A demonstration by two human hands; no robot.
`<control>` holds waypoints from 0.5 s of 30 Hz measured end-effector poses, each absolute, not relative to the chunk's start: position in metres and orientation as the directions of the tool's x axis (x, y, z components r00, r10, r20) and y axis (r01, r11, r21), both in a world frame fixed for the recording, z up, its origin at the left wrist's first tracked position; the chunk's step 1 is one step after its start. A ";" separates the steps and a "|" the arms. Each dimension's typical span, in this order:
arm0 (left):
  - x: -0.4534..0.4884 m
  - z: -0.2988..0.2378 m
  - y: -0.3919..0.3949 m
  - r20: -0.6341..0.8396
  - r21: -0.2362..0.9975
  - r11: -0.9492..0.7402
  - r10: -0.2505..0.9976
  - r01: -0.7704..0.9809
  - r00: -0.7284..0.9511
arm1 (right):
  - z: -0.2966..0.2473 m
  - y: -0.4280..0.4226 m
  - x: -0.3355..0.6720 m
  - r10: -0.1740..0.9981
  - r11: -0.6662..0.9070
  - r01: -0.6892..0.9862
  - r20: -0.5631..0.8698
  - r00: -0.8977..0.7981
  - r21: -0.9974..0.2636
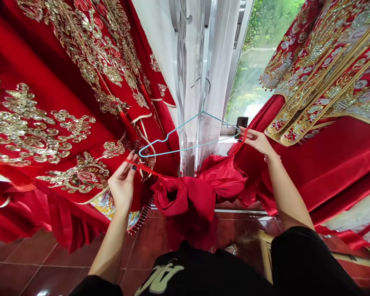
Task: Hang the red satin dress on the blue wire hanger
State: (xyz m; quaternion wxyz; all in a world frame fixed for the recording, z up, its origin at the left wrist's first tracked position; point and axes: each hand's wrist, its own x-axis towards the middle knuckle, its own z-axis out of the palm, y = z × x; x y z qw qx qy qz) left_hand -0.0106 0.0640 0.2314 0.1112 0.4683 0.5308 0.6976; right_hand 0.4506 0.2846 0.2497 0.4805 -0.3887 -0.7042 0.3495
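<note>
A thin light-blue wire hanger (185, 149) hangs in front of me, its metal hook up at a white metal rack. Below it droops a red satin garment (200, 189) with a strap or ribbon at each side. My left hand (123, 181) pinches the left red strap (148, 169) just under the hanger's left end. My right hand (255, 139) pinches the right red strap (244, 136) at the hanger's right end. Close behind those right fingers is a small dark tag (242, 122). Whether either strap touches the hanger, I cannot tell.
Red garments with gold and silver embroidery hang on the left (80, 123) and right (327, 82). The white rack (180, 61) stands before a pale curtain and a window (259, 53). Dark red tiles (64, 267) cover the floor; a wooden stool (265, 250) is at lower right.
</note>
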 end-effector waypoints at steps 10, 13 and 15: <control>-0.016 0.255 0.083 0.562 0.824 -0.463 0.589 0.328 -0.581 | 0.290 0.267 0.427 0.840 0.513 0.293 0.400 -0.367 -0.807; -0.026 0.260 0.092 0.595 0.799 -0.494 0.570 0.343 -0.567 | 0.298 0.256 0.420 0.830 0.526 0.332 0.389 -0.399 -0.783; -0.033 0.260 0.097 0.597 0.798 -0.489 0.568 0.351 -0.566 | 0.303 0.250 0.418 0.825 0.531 0.378 0.362 -0.433 -0.759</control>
